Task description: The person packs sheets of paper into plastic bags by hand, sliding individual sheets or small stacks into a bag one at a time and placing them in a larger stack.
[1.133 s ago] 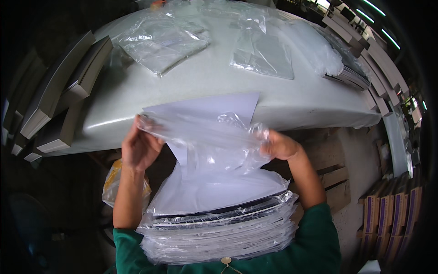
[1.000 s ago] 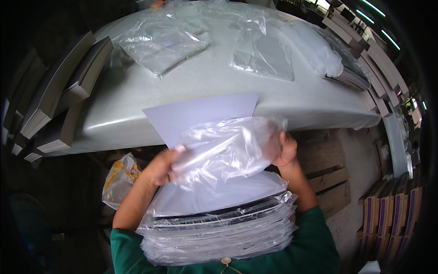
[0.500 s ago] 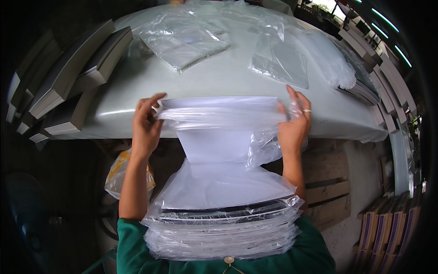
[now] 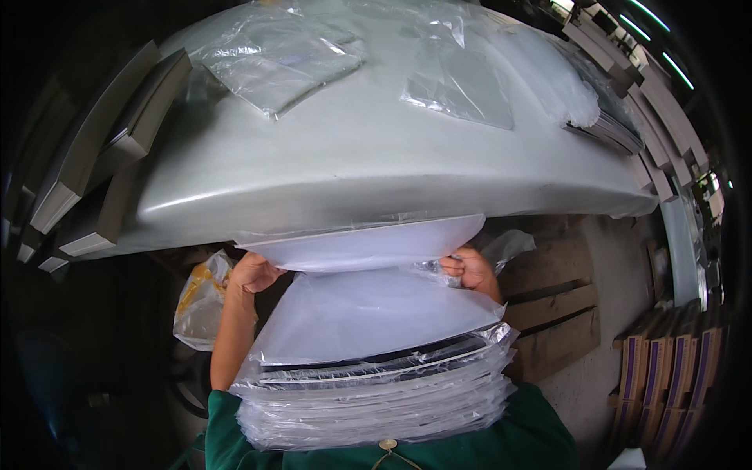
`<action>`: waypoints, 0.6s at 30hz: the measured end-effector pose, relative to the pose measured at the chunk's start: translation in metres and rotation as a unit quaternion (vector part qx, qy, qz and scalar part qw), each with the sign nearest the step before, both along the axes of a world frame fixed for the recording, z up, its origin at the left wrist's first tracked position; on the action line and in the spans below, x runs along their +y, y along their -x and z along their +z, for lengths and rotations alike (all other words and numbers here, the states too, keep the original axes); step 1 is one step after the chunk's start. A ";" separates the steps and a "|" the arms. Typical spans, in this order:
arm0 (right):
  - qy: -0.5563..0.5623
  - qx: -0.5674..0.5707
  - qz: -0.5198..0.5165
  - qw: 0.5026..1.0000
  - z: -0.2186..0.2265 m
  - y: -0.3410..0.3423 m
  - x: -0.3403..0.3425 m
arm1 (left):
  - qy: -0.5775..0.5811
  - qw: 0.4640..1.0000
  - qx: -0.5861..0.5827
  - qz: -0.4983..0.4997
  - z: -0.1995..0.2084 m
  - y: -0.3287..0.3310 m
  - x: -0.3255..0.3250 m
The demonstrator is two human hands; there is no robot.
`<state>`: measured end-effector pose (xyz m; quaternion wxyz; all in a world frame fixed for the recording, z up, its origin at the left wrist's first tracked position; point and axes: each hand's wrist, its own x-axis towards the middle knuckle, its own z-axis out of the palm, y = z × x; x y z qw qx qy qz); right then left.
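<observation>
A thin white booklet in a clear plastic bag [image 4: 368, 244] is held tilted just off the table's near edge. My left hand [image 4: 257, 272] grips its lower left corner, fingertips partly hidden behind it. At the lower right side, my right hand [image 4: 470, 268] is closed with curled fingers on the bag's plastic, some of which sticks out past the wrist. Right below, close to my body, rises a stack of bagged booklets [image 4: 376, 399] with crinkled clear plastic edges. A white bagged sheet or booklet [image 4: 376, 313] lies on its top.
Loose clear bags [image 4: 282, 66] and a flat clear sleeve [image 4: 458, 90] lie on the pale covered table [image 4: 329, 157]. Thick books [image 4: 94, 141] are piled at left, more book stacks [image 4: 666, 117] at right. Beneath are a plastic bag with yellow [image 4: 200, 301] and a wooden pallet [image 4: 552, 329].
Both hands have come down and nearer from the table edge. The bag, bunched between them before, now covers the booklet, which tilts up in front of the stack.
</observation>
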<state>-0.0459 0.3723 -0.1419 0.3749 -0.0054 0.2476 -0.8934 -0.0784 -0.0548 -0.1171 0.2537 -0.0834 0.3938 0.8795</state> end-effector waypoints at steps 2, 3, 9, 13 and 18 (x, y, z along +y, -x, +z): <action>-0.157 0.148 -0.165 0.962 -0.028 -0.014 -0.033 | 0.017 0.998 -0.059 -0.014 -0.103 -0.012 -0.027; -0.176 0.118 -0.179 0.961 -0.047 -0.010 -0.042 | 0.021 0.996 -0.086 -0.019 -0.148 -0.014 -0.034; -0.309 0.088 -0.338 0.884 -0.129 0.018 -0.065 | 0.218 0.970 0.109 -0.016 -0.261 0.009 -0.033; -0.533 0.115 -0.459 0.702 -0.143 0.033 -0.022 | 0.427 0.900 0.087 -0.026 -0.156 -0.002 0.008; -0.159 0.215 -0.281 0.922 0.068 -0.020 -0.027 | 0.063 0.943 0.325 0.033 0.024 -0.082 -0.022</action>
